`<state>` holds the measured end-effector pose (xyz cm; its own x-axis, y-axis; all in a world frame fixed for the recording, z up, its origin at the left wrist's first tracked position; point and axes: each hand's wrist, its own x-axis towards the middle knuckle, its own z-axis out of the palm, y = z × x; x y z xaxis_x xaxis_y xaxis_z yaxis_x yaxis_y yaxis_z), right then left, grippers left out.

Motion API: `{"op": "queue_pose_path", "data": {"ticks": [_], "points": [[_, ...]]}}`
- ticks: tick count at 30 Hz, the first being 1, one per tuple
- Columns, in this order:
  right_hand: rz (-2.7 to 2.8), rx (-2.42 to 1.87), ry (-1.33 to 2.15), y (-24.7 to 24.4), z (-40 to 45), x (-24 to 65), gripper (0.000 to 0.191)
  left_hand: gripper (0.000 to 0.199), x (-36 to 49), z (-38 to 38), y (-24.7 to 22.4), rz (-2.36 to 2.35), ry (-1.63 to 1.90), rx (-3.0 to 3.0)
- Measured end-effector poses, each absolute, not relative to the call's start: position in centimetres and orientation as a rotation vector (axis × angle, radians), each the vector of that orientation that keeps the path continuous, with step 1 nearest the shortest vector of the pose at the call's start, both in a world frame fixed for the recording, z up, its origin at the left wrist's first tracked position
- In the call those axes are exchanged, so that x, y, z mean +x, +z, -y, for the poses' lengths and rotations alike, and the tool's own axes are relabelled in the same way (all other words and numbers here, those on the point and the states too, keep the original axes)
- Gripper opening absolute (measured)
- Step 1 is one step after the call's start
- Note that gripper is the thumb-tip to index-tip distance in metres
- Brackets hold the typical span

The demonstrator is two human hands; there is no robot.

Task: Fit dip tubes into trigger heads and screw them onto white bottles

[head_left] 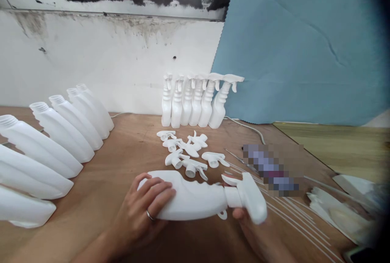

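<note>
A white spray bottle (191, 198) lies sideways in front of me, its base to the left. My left hand (152, 202), with a ring on one finger, is wrapped around the bottle's lower body. A white trigger sprayer head (252, 200) sits on the bottle's neck at the right. My right hand (252, 230) grips this head from below and behind; most of its fingers are hidden. Just beyond the bottle lies a loose group of several trigger sprayer heads (190, 168). Whether the head is fully tightened on the neck, I cannot tell.
Several open white bottles (65, 133) stand in a row at left. At the back wall, several bottles with sprayer heads (207, 104) stand together. Thin white tubes (292, 214) lie at right, near a blurred item (271, 169) and clear plastic bags (338, 210).
</note>
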<state>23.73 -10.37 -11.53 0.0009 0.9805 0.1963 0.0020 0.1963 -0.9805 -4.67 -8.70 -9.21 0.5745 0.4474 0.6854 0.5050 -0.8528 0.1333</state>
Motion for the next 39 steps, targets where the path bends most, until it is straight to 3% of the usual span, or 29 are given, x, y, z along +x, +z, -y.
{"op": "queue_pose_path", "data": {"ticks": [3, 7, 10, 14, 16, 19, 24, 35, 37, 39], "points": [[1.185, -0.923, 1.248, -10.3, 10.6, 23.4, 0.048, 0.039, -6.0, 7.6, -9.0, 0.986, -1.406, -2.713], [1.233, -0.913, 1.236, -10.0, 10.5, 23.2, 0.032, 0.032, -8.6, 4.7, -9.2, 1.381, -1.666, -2.502], [1.261, -0.960, 1.228, -10.6, 10.4, 23.5, 0.024, 0.041, -10.1, 2.3, -10.0, 1.674, -2.021, -2.434], [1.298, -1.006, 1.219, -10.9, 10.3, 23.7, 0.019, 0.051, -10.7, 0.3, -11.2, 1.683, -2.583, -2.397], [1.316, -1.012, 1.208, -10.8, 10.3, 23.7, 0.018, 0.051, -10.7, -0.1, -11.8, 1.713, -2.705, -2.390], [1.330, -1.022, 1.211, -10.8, 10.4, 23.6, 0.018, 0.059, -11.0, -0.4, -12.5, 1.714, -2.633, -2.373], [1.345, -1.058, 1.236, -11.0, 10.6, 23.4, 0.018, 0.098, -11.1, -0.6, -12.9, 1.762, -2.463, -2.280], [1.333, -1.075, 1.220, -11.6, 10.5, 23.3, 0.022, 0.088, -11.8, -0.7, -12.3, 1.836, -2.372, -2.472], [1.329, -1.080, 1.223, -11.5, 10.5, 23.3, 0.023, 0.093, -12.1, -0.5, -12.4, 1.800, -2.351, -2.567], [1.325, -1.087, 1.224, -11.3, 10.5, 23.2, 0.024, 0.111, -12.0, -0.1, -12.5, 1.643, -2.352, -2.593]]}}
